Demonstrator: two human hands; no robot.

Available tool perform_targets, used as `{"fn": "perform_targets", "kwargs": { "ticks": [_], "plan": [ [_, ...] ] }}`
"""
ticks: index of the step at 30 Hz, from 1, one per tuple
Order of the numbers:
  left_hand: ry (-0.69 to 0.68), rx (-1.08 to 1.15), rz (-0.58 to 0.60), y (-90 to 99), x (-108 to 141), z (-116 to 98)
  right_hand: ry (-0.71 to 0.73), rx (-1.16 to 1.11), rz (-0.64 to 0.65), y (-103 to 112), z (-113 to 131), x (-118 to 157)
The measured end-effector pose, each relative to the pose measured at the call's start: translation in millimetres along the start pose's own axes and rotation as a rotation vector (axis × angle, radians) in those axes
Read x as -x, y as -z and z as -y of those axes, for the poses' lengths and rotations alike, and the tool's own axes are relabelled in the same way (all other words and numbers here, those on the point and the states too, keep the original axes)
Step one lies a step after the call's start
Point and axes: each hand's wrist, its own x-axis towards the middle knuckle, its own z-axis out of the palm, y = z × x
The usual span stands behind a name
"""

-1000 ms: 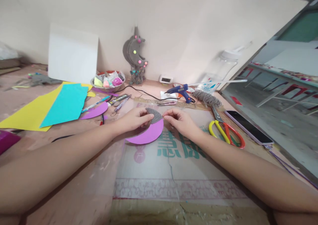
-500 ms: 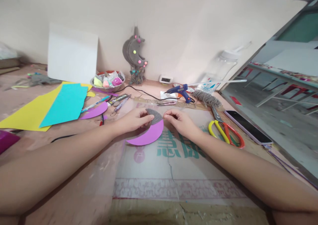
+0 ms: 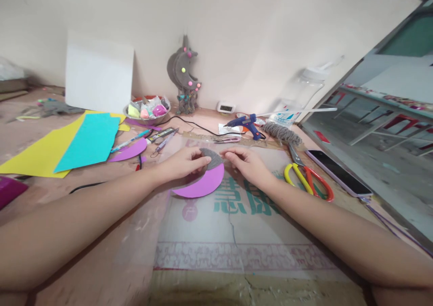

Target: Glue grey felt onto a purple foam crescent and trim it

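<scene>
A purple crescent [image 3: 203, 183] is partly covered with grey yarn [image 3: 214, 158] at its upper end. My left hand [image 3: 189, 162] pinches it at the yarn-covered part, thumb on top. At the crescent's right edge, my right hand [image 3: 244, 162] has its thumb and fingertips drawn together; whatever they hold, perhaps a strand, is too small to tell. Beneath both hands lies a translucent sheet [image 3: 196, 231] with green characters. Behind them a blue glue gun [image 3: 248, 125] rests beside a ball of grey yarn [image 3: 282, 133].
Scissors [image 3: 309, 180] and a phone [image 3: 338, 173] lie to the right. On the left are cyan paper [image 3: 88, 141], yellow paper [image 3: 37, 153], another purple piece [image 3: 130, 152] and a bowl [image 3: 147, 116]. A decorated grey moon [image 3: 182, 71] stands against the wall.
My right hand's fingers have shifted slightly and rise a little more at the crescent's edge. The left hand keeps its hold on the crescent.
</scene>
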Motion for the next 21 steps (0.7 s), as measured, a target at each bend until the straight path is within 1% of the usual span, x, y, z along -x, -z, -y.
{"fn": "perform_targets", "kwargs": {
  "ticks": [4, 9, 12, 15, 18, 21],
  "plan": [
    [-0.012, -0.008, -0.016, 0.4, 0.0, -0.3, -0.017, -0.062, -0.046, 1.0, 4.4, 1.3],
    [-0.020, 0.012, 0.003, -0.5, 0.9, 0.8, 0.049, 0.059, 0.028, -1.5, 5.8, 2.7],
    [-0.005, -0.013, -0.020, -0.9, 1.3, -0.5, 0.057, 0.061, 0.060, -2.5, 4.1, 1.8],
    [0.002, -0.080, -0.032, -0.3, 1.7, -4.7, 0.071, 0.052, 0.062, -2.5, 3.9, 1.3],
    [-0.012, -0.218, -0.033, 1.0, 1.9, -9.1, 0.091, 0.061, 0.066, -2.9, 5.6, 2.2],
    [-0.033, -0.331, -0.072, 1.8, 1.8, -10.8, 0.117, 0.064, 0.078, -4.3, 8.0, 4.0]
  ]
}}
